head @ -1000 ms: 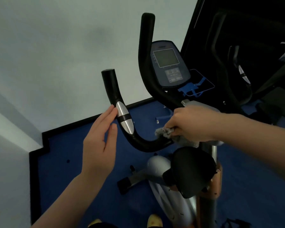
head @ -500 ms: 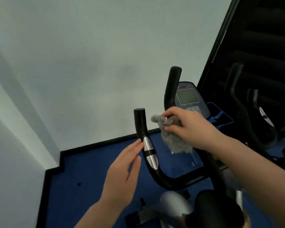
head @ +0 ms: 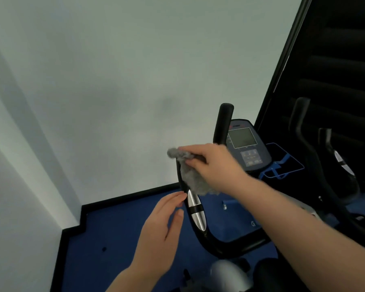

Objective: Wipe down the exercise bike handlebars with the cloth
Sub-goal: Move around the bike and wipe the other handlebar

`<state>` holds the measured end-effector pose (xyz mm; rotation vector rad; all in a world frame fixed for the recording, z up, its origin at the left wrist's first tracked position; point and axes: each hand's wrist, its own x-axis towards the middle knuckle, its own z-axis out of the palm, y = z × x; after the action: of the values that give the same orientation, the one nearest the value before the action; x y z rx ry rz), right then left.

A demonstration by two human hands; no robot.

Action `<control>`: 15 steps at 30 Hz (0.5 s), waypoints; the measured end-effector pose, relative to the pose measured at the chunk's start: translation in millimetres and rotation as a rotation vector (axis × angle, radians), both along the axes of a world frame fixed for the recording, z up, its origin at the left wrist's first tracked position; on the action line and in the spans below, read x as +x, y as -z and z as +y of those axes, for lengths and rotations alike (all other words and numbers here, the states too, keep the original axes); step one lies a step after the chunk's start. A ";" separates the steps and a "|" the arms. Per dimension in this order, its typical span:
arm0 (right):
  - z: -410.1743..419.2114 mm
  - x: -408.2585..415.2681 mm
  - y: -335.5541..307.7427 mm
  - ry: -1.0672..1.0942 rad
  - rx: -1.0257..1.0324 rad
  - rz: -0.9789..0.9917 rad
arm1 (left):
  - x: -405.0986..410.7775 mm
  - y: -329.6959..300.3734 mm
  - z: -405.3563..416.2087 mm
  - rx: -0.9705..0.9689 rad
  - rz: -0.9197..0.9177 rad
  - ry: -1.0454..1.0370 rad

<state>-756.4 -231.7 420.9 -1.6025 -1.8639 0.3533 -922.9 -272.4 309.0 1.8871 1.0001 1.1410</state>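
Grey-white wall [head: 114, 81] fills most of the view, with blue floor [head: 118, 232] below it and a dark mirror [head: 335, 70] along the right edge; the bike [head: 230, 275] stands at the bottom right corner of the floor, its console [head: 246, 147] facing up; the handlebars [head: 215, 243] sweep in one black curve from the stem, the left grip rising nearest the camera and the right grip [head: 223, 123] standing upright beside the console.

Judging by where the cloth [head: 193, 178] sits, the wipe is at the very top of the left grip, draped over its tip and down its upper length; the silver sensor [head: 195, 209] just below the cloth, the lower bend and the right grip look bare, so whether they are done cannot be told; I would guess a good share of the bar is left.

Reaching in from the right edge, the right hand [head: 211, 167] lies across the top of the left grip, fingers curled and pinching the cloth against the bar; the forearm slopes down and away toward the lower right corner.

Rising from the bottom edge, the left hand [head: 162, 228] is held flat and relaxed, fingers straight and together, tips just touching the bar beside the sensor; it holds nothing, and seems to steady the grip.
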 end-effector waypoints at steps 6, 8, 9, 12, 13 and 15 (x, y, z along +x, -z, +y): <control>-2.1 19.1 -0.5 0.048 -0.071 0.035 | -0.3 -20.2 23.0 0.047 -0.116 -0.083; -5.0 5.9 3.5 0.096 -0.054 0.113 | -0.6 -31.1 38.2 0.087 -0.119 -0.088; -8.1 -4.6 7.9 0.127 -0.038 0.130 | -0.9 -36.2 46.6 0.107 -0.107 -0.078; -14.4 -29.8 16.5 0.273 -0.009 0.090 | -3.5 -47.9 69.5 0.138 -0.053 0.036; -14.3 -36.5 16.2 0.335 -0.003 0.070 | -4.5 -50.5 76.6 0.129 -0.040 0.110; -10.0 -50.2 15.5 0.466 0.013 -0.019 | -7.3 -53.3 88.6 0.115 -0.031 0.242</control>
<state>-806.6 -241.7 405.4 -1.9683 -1.4396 0.1201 -930.2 -183.8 362.3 2.0111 0.6797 1.1000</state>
